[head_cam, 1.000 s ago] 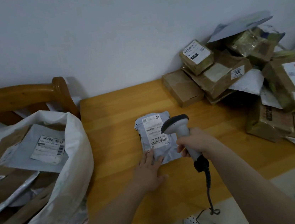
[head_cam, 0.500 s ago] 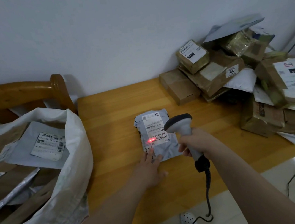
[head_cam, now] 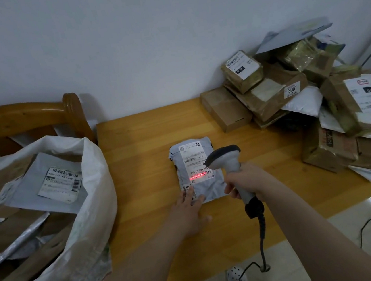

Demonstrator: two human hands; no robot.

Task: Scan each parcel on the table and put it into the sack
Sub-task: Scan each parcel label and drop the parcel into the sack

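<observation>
Crinkled grey plastic parcel (head_cam: 198,173), rectangular

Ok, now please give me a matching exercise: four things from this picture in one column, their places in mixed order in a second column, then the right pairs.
1. barcode scanner
2. grey mailer
3. white sack
4. pile of parcels

a. left of the table
b. gripped in the right hand
c. on the table, right end
d. flat mid-table, left hand pressing its near edge

Pairs: 1-b, 2-d, 3-a, 4-c
</observation>
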